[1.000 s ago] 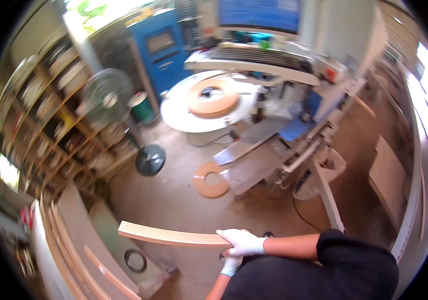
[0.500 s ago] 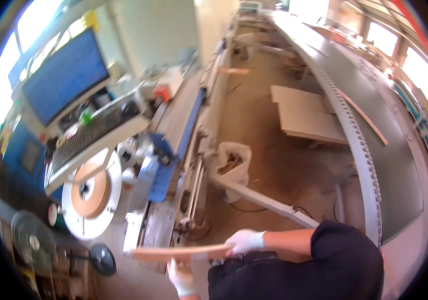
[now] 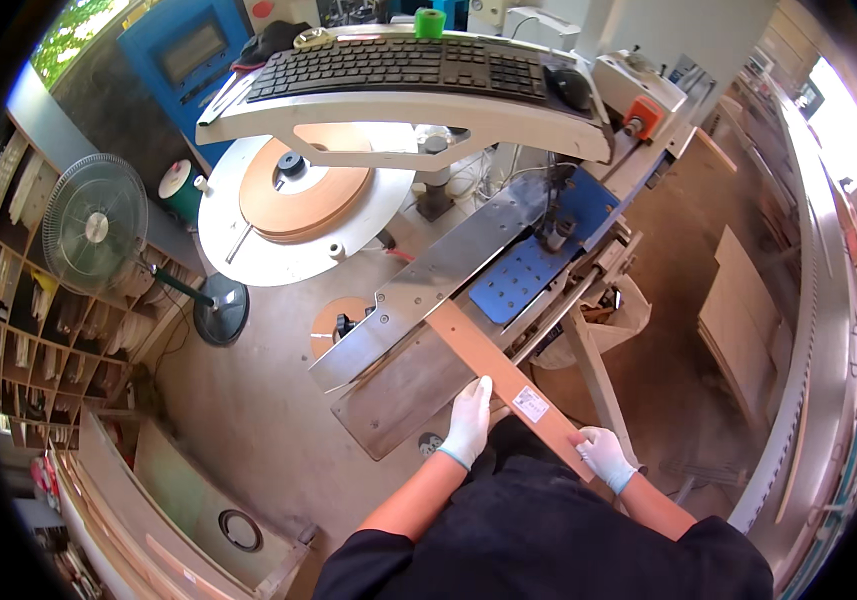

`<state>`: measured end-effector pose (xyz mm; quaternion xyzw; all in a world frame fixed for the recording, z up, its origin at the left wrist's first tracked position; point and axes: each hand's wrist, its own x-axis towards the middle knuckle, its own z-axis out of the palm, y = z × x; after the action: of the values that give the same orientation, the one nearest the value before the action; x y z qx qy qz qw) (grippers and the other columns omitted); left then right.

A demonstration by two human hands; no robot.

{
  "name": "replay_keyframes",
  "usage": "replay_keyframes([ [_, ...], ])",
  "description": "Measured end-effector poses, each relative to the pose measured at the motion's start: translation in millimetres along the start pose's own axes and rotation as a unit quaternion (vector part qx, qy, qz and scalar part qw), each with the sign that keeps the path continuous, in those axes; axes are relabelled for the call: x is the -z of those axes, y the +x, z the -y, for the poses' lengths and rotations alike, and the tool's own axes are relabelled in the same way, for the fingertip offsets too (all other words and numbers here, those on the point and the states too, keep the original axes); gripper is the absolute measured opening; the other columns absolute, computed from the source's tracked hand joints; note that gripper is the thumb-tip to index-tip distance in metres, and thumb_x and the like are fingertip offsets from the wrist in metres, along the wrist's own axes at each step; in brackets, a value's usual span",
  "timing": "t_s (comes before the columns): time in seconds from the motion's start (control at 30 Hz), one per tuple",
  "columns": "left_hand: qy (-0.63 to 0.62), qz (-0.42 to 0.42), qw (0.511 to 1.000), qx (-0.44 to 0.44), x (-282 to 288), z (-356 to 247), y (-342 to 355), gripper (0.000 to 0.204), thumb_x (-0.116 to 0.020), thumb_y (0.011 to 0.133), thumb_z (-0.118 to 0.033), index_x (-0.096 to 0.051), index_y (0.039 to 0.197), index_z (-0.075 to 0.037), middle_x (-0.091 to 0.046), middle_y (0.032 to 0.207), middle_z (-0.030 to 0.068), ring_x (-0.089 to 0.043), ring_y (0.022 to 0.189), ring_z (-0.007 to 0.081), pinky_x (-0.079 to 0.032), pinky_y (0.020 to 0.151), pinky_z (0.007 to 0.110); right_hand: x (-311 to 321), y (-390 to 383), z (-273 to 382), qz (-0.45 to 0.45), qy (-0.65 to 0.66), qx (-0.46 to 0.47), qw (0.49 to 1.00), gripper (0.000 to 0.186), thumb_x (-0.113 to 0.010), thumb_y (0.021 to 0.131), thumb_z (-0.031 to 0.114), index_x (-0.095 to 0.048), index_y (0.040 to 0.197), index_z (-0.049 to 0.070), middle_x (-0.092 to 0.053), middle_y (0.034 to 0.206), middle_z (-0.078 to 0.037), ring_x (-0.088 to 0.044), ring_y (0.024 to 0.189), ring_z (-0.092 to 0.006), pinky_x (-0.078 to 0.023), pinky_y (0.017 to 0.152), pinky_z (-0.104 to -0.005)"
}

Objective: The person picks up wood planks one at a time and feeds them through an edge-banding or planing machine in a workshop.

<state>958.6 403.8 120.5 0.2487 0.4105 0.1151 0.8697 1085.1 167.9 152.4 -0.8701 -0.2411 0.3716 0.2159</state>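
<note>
A narrow wooden board (image 3: 483, 358) with a white label (image 3: 530, 404) slants across in front of me. Its far end rests at the metal guide fence (image 3: 388, 318), over the steel infeed plate (image 3: 408, 385). My left hand (image 3: 468, 425), in a white glove, is closed on the board's left edge near the middle. At the near end my right hand (image 3: 605, 456), also gloved, grips the other edge. Just beyond the board's far end lies the blue perforated plate (image 3: 528, 278) of the machine.
A keyboard (image 3: 398, 70) and mouse (image 3: 570, 88) sit on a shelf above a white reel disc (image 3: 223, 225) carrying a brown edge-banding roll (image 3: 308, 205). A fan (image 3: 96, 225) stands left, beside pigeonhole shelves (image 3: 33, 320). A waste bag (image 3: 603, 320) and stacked panels (image 3: 743, 310) are right.
My view has swung left and down toward the machine's infeed. The board, held crosswise before, now points away from me with its far end at the fence. Both hands still hold it.
</note>
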Motion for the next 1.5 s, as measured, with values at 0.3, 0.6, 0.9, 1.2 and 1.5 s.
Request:
replay_keyframes([
  [0.3,0.042,-0.022,0.999,0.003,-63,-1,58,0.037,-0.047,0.105,-0.029,-0.055,0.123,0.003,-0.065,0.113,0.0113,-0.067,0.098,0.022,-0.056,0.085,0.036,60,55,-31,0.032,0.067,-0.04,0.996,0.043,-0.063,0.097,0.038,-0.066,0.082,-0.002,-0.055,0.065,0.0,-0.049,0.063,-0.0073,-0.042,0.056,-0.0293],
  [0.6,0.194,-0.049,0.978,-0.054,-103,-1,85,0.042,-0.047,0.103,-0.031,-0.062,0.114,0.006,-0.067,0.108,0.0126,-0.063,0.101,0.0197,-0.05,0.088,0.032,99,90,-58,0.03,0.104,-0.03,0.994,0.04,-0.062,0.096,0.034,-0.062,0.076,-0.001,-0.054,0.063,-0.006,-0.05,0.059,-0.012,-0.043,0.056,-0.0313],
  [0.9,0.29,-0.08,0.946,-0.116,-115,0,94,0.044,-0.044,0.102,-0.034,-0.061,0.105,0.007,-0.065,0.1,0.0244,-0.06,0.099,0.0404,-0.044,0.088,0.044,108,99,-77,0.051,0.101,-0.003,0.994,0.049,-0.057,0.098,0.041,-0.056,0.073,-0.001,-0.049,0.063,-0.008,-0.045,0.061,-0.0139,-0.04,0.057,-0.0342],
  [1.2,0.297,-0.088,0.946,-0.099,-106,5,92,0.04,-0.046,0.101,-0.031,-0.061,0.102,0.006,-0.065,0.099,0.0229,-0.06,0.094,0.0395,-0.045,0.085,0.043,119,124,-35,0.174,0.028,0.0,0.984,0.034,-0.05,0.096,0.031,-0.06,0.09,0.0,-0.063,0.083,-0.022,-0.062,0.081,-0.0398,-0.049,0.074,-0.0427],
  [1.5,0.041,-0.066,0.996,-0.047,-104,2,74,0.041,-0.05,0.102,-0.03,-0.058,0.119,0.006,-0.063,0.114,0.0131,-0.062,0.108,0.0204,-0.054,0.09,0.035,87,114,-26,0.072,0.04,0.021,0.996,0.029,-0.058,0.093,0.027,-0.061,0.087,-0.001,-0.061,0.082,-0.022,-0.06,0.075,-0.0384,-0.049,0.07,-0.0399],
])
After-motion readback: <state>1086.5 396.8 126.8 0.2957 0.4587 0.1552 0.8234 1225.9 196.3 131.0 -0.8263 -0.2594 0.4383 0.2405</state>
